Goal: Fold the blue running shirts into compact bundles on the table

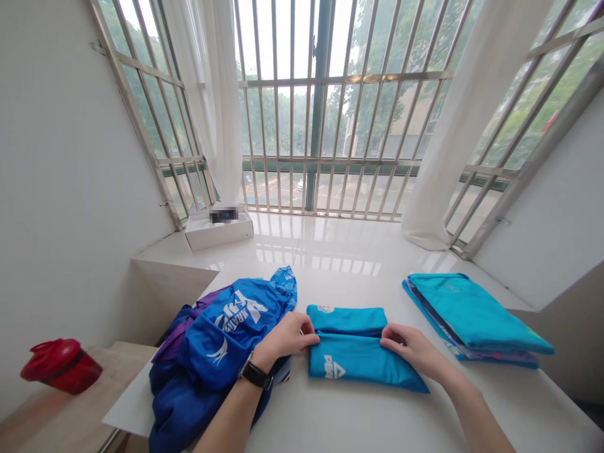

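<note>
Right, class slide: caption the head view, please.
Left hand and right hand hold a folded teal garment beside heaped clothes.

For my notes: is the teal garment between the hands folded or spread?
Folded: the teal garment lies as two narrow panels along a crease, one corner sticking out, between left hand and right hand.

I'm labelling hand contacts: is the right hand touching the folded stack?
No, the right hand touches the edge of the middle garment, and the folded stack lies apart, farther right.
</note>
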A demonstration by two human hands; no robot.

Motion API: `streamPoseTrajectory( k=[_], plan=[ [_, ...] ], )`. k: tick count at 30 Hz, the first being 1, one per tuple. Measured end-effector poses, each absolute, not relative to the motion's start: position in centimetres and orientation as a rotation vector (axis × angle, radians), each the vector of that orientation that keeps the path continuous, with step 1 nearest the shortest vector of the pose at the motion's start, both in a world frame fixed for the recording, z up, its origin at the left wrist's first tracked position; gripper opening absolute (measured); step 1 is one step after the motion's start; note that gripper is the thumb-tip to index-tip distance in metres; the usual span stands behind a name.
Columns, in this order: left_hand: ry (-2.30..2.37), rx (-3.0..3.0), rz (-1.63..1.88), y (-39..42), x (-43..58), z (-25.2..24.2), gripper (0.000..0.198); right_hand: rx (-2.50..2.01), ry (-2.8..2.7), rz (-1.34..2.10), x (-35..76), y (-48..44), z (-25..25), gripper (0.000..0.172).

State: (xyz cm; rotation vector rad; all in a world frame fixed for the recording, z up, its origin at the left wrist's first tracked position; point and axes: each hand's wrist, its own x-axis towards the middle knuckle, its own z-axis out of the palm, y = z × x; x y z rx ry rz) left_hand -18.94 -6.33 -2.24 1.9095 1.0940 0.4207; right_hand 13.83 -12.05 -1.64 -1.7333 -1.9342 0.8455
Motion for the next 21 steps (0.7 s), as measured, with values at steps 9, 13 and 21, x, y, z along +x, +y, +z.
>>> streamPoseTrajectory(
  k=[9, 13, 21],
  plan=[
    [1.073, 1.956, 0.488, -6.33, -18.75, -2.14, 0.029, -1.737, -1.929, 0.904, 13.92, -12.18, -1.83, 0.033],
    [1.039, 2.008, 0.427, -6.56, -18.78, -1.76, 0.031, -1.774, -1.933, 0.875, 13.84, -12.21, -1.79, 0.027],
    [1.023, 2.049, 0.365, -6.66, -18.53, -1.83, 0.033, -1.738, -1.952, 0.940, 13.65, -12.51, -1.37, 0.020]
  ],
)
